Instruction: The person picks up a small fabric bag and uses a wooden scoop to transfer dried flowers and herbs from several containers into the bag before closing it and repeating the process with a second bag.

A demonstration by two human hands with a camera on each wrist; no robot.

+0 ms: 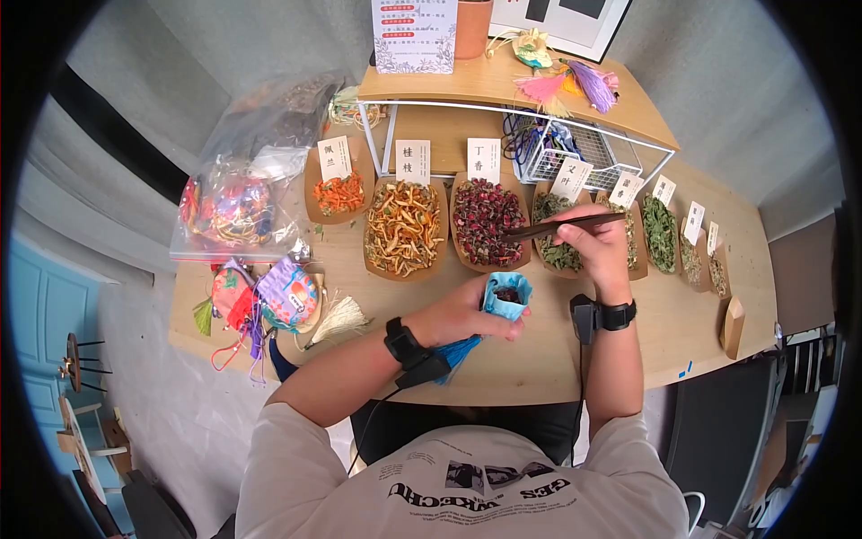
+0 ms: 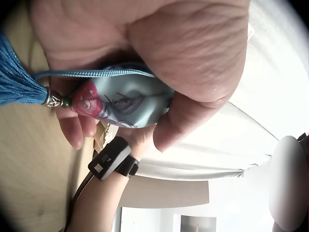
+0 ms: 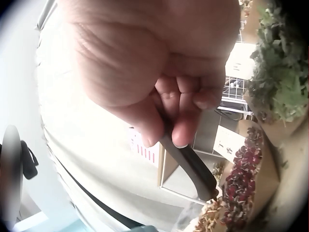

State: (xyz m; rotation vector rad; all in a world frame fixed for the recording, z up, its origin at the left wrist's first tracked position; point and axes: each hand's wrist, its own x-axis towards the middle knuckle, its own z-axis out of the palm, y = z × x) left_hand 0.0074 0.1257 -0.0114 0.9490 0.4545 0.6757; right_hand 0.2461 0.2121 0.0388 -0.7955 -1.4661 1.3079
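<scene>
Hands and blue pouch, seen from above. The left hand [image 1: 458, 310] curls its fingers and thumb round a small blue pouch [image 1: 505, 305], held mouth upward above the near part of the desk [image 1: 539, 368]; a blue tassel [image 1: 460, 355] hangs at its lower end. The right hand [image 1: 606, 251], apart from the left, pinches dark tongs [image 1: 543, 230] at the pouch's 1 o'clock. Their tips reach the tray of red petals [image 1: 488, 220] at 12 o'clock; whether they grip a petal cannot be told at this scale.

Progress: dark dried matter [image 1: 507, 295] already lies inside the pouch, whose mouth is open and not yet drawn closed. How much filling is left is uncertain, but closing appears to remain.

Surroundings: the tray of orange-yellow strips [image 1: 404, 229] stands at 10 o'clock, the tray of green leaves [image 1: 660, 235] at 2 o'clock. At 9 o'clock lie patterned pouches [image 1: 289, 292]; a wooden shelf [image 1: 422, 85] stands beyond, toward 12 o'clock.
</scene>
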